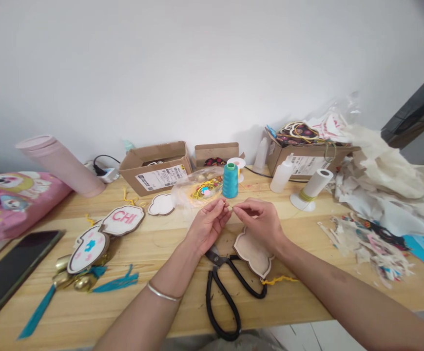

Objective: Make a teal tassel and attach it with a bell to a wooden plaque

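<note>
Fingers pinched, my left hand (209,223) and my right hand (261,223) meet over the middle of the table, both on a small yellowish piece (230,208) too tiny to name. Just behind them stands a teal thread cone (230,181). Black-handled scissors (217,261) lie below my hands, their blades partly hidden by my left hand. Under my right wrist rests a cloud-shaped wooden-edged piece (255,254) with a yellow cord (279,280) at its lower end.
Left: embroidered tags (123,220), brass bells (84,283) with teal tassels (116,282), a phone (18,268), a pink tumbler (62,165). Behind: cardboard boxes (157,168) and a plastic bag of cords (201,190). Right: a squeeze bottle (282,174), a cord spool (312,190), fabric scraps (380,248).
</note>
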The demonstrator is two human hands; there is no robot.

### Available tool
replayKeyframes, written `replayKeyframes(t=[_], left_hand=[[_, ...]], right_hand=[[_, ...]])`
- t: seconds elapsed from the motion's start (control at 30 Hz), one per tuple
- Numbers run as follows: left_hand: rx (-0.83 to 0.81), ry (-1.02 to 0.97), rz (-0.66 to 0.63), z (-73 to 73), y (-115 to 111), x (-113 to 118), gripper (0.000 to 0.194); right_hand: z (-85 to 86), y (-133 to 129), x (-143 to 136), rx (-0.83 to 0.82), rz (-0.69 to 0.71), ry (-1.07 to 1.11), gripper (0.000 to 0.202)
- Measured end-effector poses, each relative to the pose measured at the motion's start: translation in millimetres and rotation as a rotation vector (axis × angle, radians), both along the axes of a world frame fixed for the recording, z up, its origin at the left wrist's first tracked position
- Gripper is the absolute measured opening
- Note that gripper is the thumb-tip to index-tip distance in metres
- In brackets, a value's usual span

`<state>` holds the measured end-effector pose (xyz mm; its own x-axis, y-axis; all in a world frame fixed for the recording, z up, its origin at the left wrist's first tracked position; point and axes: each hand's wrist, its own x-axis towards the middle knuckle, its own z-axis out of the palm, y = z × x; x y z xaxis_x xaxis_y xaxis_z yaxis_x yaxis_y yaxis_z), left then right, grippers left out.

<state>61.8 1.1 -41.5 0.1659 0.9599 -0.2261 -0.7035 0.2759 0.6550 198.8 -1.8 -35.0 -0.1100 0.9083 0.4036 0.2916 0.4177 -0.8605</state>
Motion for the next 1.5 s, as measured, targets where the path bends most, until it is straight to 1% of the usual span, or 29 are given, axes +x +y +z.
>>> replayKeyframes(t=[0.17, 0.3, 0.47, 0.57, 0.83, 1.0, 1.13, 1.3, 1.5], left_hand=[[0.025, 0.001, -0.017, -3.1, 1.2, -0.6, 0.005], [-0.022, 0.017, -0.015, -2.5, 0.7, 1.1, 0.005], [-0.047, 0.057, -0.002, -1.5, -1.1, 3.8, 0.018], [-0.043, 0.071, -0.005, -0.7, -2.2, 4.9, 0.022], [-0.021, 0.092, -0.027, 0.6, -3.6, 6.8, 0.021], [0.010, 0.118, -0.034, -1.5, -3.3, 6.5, 0.022], [0.049, 0.154, -0.020, -3.1, -2.8, 6.1, 0.024], [0.094, 0.226, 0.003, -1.6, -2.5, 6.2, 0.024], [0.149, 0.296, 0.028, -1.5, -1.1, 5.2, 0.016]], right_hand=[[1.6, -2.8, 0.5, 0.036, -0.011, -0.069, 0.013], [2.9, -3.2, 2.0, 0.114, -0.056, -0.175, 0.013], [5.4, -1.9, 2.8, 0.273, -0.107, -0.300, 0.017], [5.8, -1.6, 2.5, 0.321, -0.126, -0.331, 0.018], [3.4, 0.1, 2.2, 0.336, -0.135, -0.312, 0.017], [1.5, 0.3, 2.4, 0.313, -0.147, -0.305, 0.014], [0.3, 0.0, 2.8, 0.298, -0.142, -0.289, 0.013], [-0.5, 1.3, 3.1, 0.283, -0.142, -0.287, 0.015], [-2.6, 3.0, 2.4, 0.272, -0.117, -0.292, 0.014]])
